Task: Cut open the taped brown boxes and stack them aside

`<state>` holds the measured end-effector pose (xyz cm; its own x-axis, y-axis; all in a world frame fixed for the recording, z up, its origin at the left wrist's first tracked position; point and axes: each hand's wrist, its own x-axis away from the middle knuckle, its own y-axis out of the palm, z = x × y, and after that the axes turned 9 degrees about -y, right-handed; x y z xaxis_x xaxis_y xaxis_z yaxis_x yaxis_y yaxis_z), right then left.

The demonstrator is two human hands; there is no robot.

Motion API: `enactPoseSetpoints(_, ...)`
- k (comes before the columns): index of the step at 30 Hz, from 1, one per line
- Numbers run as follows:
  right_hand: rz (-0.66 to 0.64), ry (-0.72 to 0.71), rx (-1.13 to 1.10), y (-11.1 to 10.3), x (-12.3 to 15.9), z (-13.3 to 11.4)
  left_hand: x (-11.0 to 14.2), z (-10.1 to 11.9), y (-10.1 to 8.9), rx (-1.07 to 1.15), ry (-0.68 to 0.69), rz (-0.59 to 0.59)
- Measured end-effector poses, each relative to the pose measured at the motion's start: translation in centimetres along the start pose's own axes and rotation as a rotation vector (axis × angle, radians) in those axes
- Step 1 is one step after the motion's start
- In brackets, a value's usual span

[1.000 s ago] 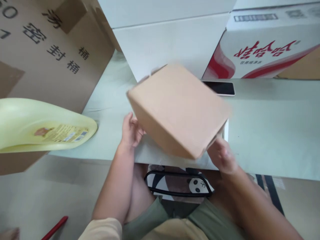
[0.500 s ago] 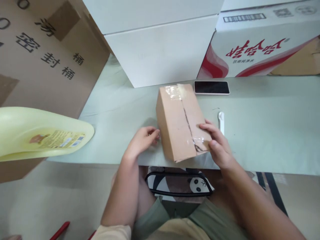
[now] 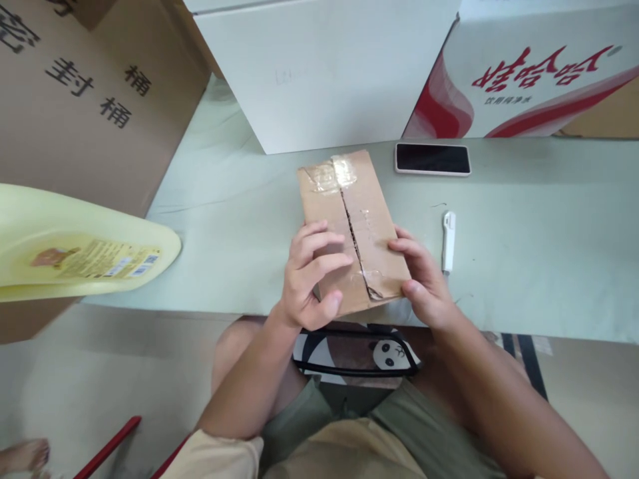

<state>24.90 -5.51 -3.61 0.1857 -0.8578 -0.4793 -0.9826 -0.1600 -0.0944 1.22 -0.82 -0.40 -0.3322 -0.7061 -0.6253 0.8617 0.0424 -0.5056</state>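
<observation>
A small brown cardboard box (image 3: 367,229) sits on the table near its front edge, slightly turned. Clear tape crosses both ends of its top, and a dark slit runs along the seam between the flaps. My left hand (image 3: 312,276) is at the box's left side, fingers spread over the top flap and thumb near the front corner. On the opposite side, my right hand (image 3: 424,276) grips the box's right edge, fingertips on the top and thumb at the near corner. A white box cutter (image 3: 448,243) lies just right of that hand.
A phone (image 3: 432,159) lies behind the cutter. White cartons (image 3: 329,73) stand along the back, one with red print (image 3: 544,80). At left are a large brown carton (image 3: 110,153) and a pale yellow plastic thing (image 3: 90,243). Below the table edge shows a panda-print item (image 3: 389,356).
My left hand has come up from beside the box onto its top. The box has shifted a little and turned, with my right hand still on its right edge. The view has moved slightly.
</observation>
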Motion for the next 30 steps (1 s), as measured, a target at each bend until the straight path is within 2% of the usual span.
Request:
enactPoseSetpoints(5,0.038,-0.006,-0.005,0.6,0.1,-0.1,-0.1,0.5,0.0,0.056,-0.084,-0.029)
enactPoseSetpoints(14,0.054,-0.009,-0.009,0.8,0.1,0.0,0.0,0.6,0.1,0.056,-0.089,-0.037)
enactPoseSetpoints(19,0.050,-0.020,0.011,1.0,0.2,0.1,1.0,-0.3,1.2,0.109,-0.103,0.112)
enactPoseSetpoints(22,0.086,-0.012,0.074,0.4,0.2,0.0,1.0,-0.5,0.9,0.025,-0.129,0.055)
enactPoseSetpoints(24,0.228,0.076,0.218,-0.6,-0.1,-0.4,0.7,-0.5,0.4,-0.027,-0.131,-0.001)
enactPoseSetpoints(27,0.515,0.323,0.558,-2.9,-0.7,-1.1,0.4,-0.3,-0.3,-0.060,-0.123,-0.026)
enactPoseSetpoints(28,0.569,0.400,0.668,-3.7,-1.0,-1.3,0.3,-0.3,-0.5,-0.067,-0.120,-0.031)
enactPoseSetpoints(30,0.554,0.535,0.854,-5.1,-1.2,-1.4,0.2,-0.3,-0.7,-0.075,-0.116,-0.042)
